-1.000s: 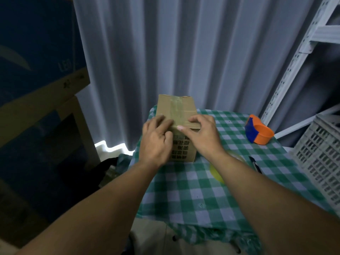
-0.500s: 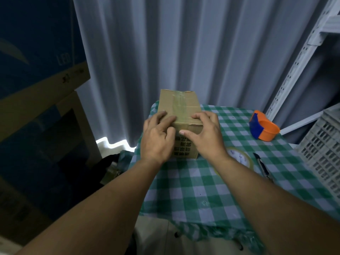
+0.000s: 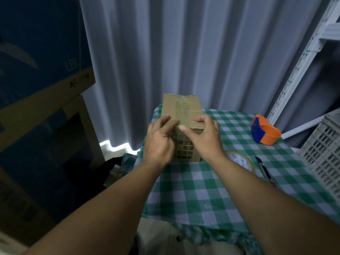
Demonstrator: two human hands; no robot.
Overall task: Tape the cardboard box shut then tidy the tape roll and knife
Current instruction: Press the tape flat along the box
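A small cardboard box [image 3: 182, 109] stands on the green-checked tablecloth [image 3: 198, 190], a strip of clear tape running along its closed top seam. My left hand [image 3: 160, 140] presses on the box's near left edge, fingers flat on the top. My right hand [image 3: 204, 138] holds the near right edge, its thumb pushing the tape end down the front face. A tape roll [image 3: 241, 160] lies flat on the cloth right of my right wrist. A dark knife [image 3: 265, 170] lies just beyond the roll.
An orange and blue tape dispenser [image 3: 265, 132] sits at the table's far right. A white plastic crate [image 3: 323, 155] stands off the right edge, metal shelving [image 3: 301, 56] behind it. Large boxes [image 3: 36, 89] are stacked at left. Grey curtains [image 3: 184, 52] hang behind the table.
Both hands stay on the box's near edge; the right thumb has slid a little along the front face. The view has shifted slightly, showing more of the tape roll and knife.
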